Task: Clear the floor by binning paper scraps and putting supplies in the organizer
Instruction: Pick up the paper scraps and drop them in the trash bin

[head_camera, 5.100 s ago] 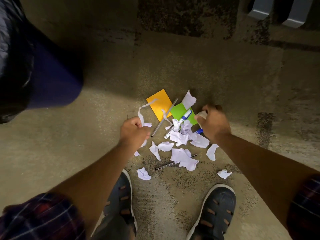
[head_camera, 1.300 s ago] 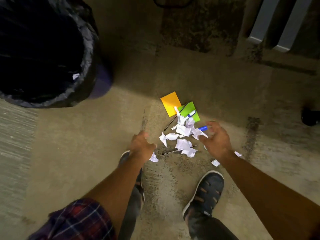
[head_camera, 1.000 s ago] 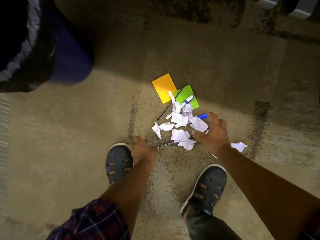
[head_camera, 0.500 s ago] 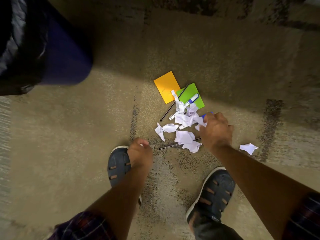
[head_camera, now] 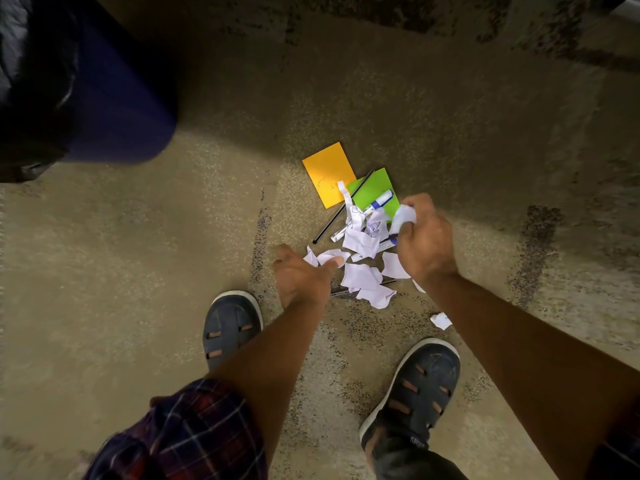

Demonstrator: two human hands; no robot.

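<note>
A pile of white paper scraps (head_camera: pixel 360 271) lies on the carpet ahead of my feet. My right hand (head_camera: pixel 424 244) is closed around a crumpled white scrap (head_camera: pixel 404 215), lifted just above the pile's right side. At the pile's left edge, my left hand (head_camera: pixel 301 275) has its fingers spread, its thumb touching a scrap (head_camera: pixel 329 256). Among the scraps lie a blue-capped marker (head_camera: pixel 381 199), a black pen (head_camera: pixel 343 207), an orange note (head_camera: pixel 327 173) and a green note (head_camera: pixel 372 188). A second dark pen (head_camera: pixel 341 292) is partly hidden under paper.
A blue bin with a black liner (head_camera: pixel 114 98) stands at the upper left. One loose scrap (head_camera: pixel 440 320) lies near my right shoe (head_camera: pixel 415 389); my left shoe (head_camera: pixel 230 323) sits below the left hand. No organizer is in view.
My right hand has lifted a crumpled scrap off the pile. My left hand has moved up from beside my left shoe to the pile's left edge and spread its fingers.
</note>
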